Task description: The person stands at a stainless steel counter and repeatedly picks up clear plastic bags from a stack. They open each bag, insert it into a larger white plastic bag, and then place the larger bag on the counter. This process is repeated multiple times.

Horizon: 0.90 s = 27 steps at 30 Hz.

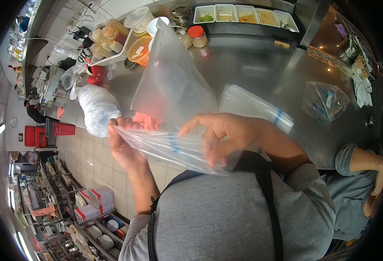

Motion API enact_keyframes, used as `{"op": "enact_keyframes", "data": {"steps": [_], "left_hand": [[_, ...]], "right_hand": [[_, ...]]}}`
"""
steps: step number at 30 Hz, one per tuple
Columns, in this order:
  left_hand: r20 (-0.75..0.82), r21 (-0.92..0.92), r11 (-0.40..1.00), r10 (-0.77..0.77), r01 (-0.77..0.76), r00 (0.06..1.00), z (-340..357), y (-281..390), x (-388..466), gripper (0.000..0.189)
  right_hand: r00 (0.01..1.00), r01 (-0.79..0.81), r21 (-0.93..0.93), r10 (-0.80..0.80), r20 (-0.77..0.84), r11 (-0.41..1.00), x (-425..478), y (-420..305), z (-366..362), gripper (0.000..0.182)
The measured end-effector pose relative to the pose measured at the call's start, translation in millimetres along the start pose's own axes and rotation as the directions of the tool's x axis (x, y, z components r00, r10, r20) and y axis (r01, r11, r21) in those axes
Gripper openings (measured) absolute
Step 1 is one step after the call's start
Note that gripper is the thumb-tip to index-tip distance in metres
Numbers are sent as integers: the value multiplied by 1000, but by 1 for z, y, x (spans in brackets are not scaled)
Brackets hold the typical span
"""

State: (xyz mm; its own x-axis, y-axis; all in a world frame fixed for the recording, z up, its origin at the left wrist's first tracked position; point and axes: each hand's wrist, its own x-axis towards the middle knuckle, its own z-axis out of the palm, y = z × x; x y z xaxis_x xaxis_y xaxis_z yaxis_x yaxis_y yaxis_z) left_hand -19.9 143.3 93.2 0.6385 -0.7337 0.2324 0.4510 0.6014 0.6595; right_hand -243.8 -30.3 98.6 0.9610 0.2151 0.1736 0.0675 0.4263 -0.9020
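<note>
Gathered clear plastic bags with a blue band (pixel 173 143) stretch between my hands in front of my chest. My left hand (pixel 123 140) is closed on their narrow end. My right hand (pixel 227 137) is over the other end, its fingers spread and blurred; whether they touch the plastic I cannot tell. Beyond them a large translucent plastic bag (pixel 175 75) stands on the steel counter (pixel 253 65), a pink cloth (pixel 147 120) at its foot. A flat stack of clear bags (pixel 255 106) with a blue band lies to the right. A bulky roll of white plastic bags (pixel 98 106) rests at the left.
Squeeze bottles fill a white basket (pixel 119 53) at back left, beside an orange tub (pixel 140 50) and a red-lidded jar (pixel 197 36). White food trays (pixel 225 13) line the back. A crumpled clear bag (pixel 325 99) lies at right, near another person (pixel 354 195).
</note>
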Motion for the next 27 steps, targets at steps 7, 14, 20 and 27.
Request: {"op": "enact_keyframes", "data": {"steps": [7,14,20,27], "left_hand": [[-151,-71,980,-197,188,969,-11,-7,6,29],[-439,42,915,-343,401,830,-74,-97,41,26],[-360,692,641,-91,331,929,-163,-166,-6,21],[-51,996,80,112,42,992,-161,-131,-12,17]], "right_hand": [[824,566,-75,-567,6,821,49,-39,-35,95],[897,-224,-186,128,-423,957,44,26,-141,91],[676,-301,-17,201,-709,954,16,120,-123,109],[396,-480,-614,-470,-789,626,-49,135,-79,53]]}}
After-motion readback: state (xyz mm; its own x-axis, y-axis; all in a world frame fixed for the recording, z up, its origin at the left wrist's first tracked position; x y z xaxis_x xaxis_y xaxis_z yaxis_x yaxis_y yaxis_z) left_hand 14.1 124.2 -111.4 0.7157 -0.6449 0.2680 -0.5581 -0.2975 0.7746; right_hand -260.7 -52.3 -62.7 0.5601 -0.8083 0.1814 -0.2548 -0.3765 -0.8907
